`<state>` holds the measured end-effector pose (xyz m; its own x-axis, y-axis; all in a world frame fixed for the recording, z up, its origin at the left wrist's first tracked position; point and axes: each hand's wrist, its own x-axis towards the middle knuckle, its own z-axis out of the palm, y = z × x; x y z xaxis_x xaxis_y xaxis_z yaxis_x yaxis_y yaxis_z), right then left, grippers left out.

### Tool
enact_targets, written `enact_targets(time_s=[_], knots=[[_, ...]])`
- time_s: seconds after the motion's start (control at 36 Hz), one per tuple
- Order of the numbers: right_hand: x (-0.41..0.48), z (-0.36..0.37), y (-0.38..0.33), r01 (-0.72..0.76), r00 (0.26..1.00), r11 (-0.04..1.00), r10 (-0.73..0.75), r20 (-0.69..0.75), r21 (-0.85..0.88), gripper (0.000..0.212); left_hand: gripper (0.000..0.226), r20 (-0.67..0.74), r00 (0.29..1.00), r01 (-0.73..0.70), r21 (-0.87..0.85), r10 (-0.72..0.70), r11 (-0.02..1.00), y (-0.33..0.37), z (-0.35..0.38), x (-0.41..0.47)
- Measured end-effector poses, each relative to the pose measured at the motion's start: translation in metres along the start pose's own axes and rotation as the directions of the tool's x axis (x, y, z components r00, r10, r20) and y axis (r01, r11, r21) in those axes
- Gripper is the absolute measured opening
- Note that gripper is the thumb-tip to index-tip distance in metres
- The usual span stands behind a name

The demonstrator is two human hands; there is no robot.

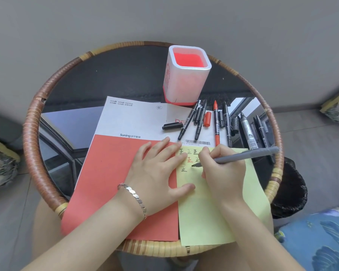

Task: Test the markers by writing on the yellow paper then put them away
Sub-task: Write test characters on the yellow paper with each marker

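Several 正 marks fill the yellow paper beside a "Suning" booklet.

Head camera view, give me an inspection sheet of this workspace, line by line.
Surface: round dark glass table with a wicker rim, reflecting a window.
Job's things: yellow paper at the near right edge, several characters in black and red at its top; grey marker tip on the paper; uncapped markers and loose caps lying above it; red-and-white pen holder upright at the back, nothing seen inside.
Clutter: red-and-white booklet under the paper.
Grippers: left hand flat, pressing down the paper's left edge; right hand writing with the grey marker.
Cables: nothing seen.
Surroundings: black-lined bin right of the table; blue patterned cushion near right.
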<state>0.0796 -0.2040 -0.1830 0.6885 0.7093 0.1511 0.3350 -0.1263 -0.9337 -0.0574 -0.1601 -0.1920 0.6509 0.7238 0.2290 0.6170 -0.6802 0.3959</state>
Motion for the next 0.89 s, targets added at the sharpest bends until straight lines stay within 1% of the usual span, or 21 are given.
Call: enact_targets(time_s=[0.42, 0.61, 0.75, 0.89], knots=[[0.0, 0.0024, 0.0023, 0.029, 1.0, 0.999, -0.028, 0.01, -0.043, 0.036, 0.064, 0.015, 1.0, 0.017, -0.031, -0.016, 0.999, 0.0001, -0.0002, 0.0006], [0.0003, 0.0022, 0.0028, 0.023, 0.999, 0.999, -0.025, -0.035, -0.046, 0.031, 0.064, 0.011, 1.0, 0.016, -0.031, -0.015, 0.999, 0.0003, -0.0008, 0.001], [0.0003, 0.0017, 0.0023, 0.026, 1.0, 0.999, -0.026, -0.003, -0.041, 0.033, 0.064, 0.013, 1.0, 0.018, -0.037, -0.017, 0.999, 0.0002, -0.0003, 0.0008], [-0.0002, 0.0017, 0.0032, 0.019, 1.0, 0.998, -0.019, 0.0, -0.06, 0.03, 0.064, 0.018, 1.0, 0.021, -0.037, -0.02, 0.999, 0.0001, -0.0001, 0.0011]])
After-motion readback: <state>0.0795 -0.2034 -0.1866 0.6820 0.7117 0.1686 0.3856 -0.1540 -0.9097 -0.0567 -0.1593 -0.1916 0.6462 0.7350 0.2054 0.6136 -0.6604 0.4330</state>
